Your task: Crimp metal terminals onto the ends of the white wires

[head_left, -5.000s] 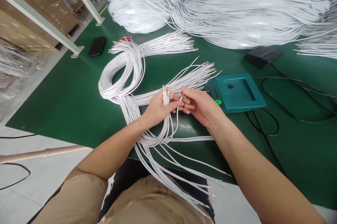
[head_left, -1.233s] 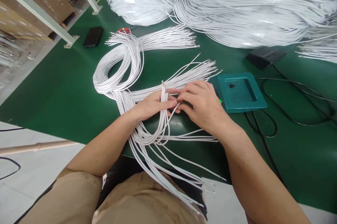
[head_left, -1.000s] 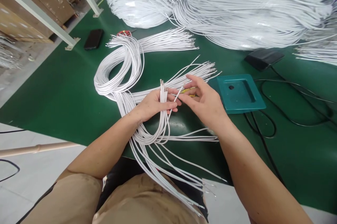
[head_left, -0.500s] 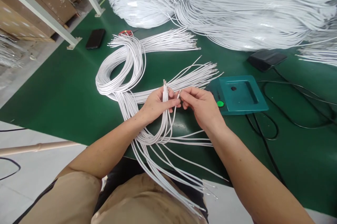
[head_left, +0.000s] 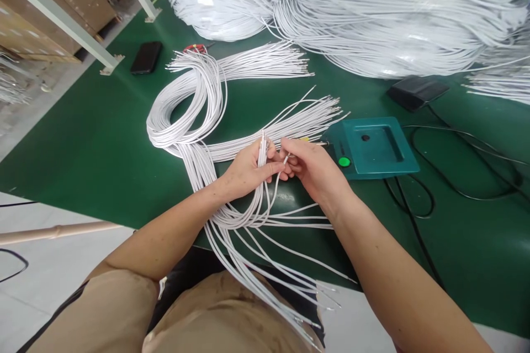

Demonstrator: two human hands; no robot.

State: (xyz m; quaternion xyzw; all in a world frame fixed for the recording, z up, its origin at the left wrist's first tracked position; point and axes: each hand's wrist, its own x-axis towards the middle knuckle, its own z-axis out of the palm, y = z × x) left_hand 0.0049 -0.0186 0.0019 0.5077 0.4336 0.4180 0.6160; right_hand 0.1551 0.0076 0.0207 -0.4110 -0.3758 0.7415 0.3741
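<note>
My left hand (head_left: pixel 244 172) is closed around a small upright bunch of white wires (head_left: pixel 262 158), their bare metal tips sticking up above the fingers. One separate white wire (head_left: pixel 276 186) rises beside the bunch, past my left thumb. My right hand (head_left: pixel 318 169) has its fingers curled in at that wire's upper end, right against the left fingertips; the fingers partly hide the tip. From the held bunch the wires loop down and join a large coil of white wires (head_left: pixel 155 124) on the green table (head_left: pixel 103 159). Several wire ends hang over the front edge near my lap.
Right of my hands sits a teal device (head_left: pixel 399 169) with a green button and black cables. A black stand-like object (head_left: pixel 416 93) lies behind it. Huge white wire bundles (head_left: pixel 372 16) fill the back. A black phone (head_left: pixel 146 58) and red-handled tool (head_left: pixel 194 48) lie back left.
My right hand has turned and its fingers have curled further around the single wire's end, which now tilts more. The left hand keeps its hold on the bunch. The view has shifted slightly.
</note>
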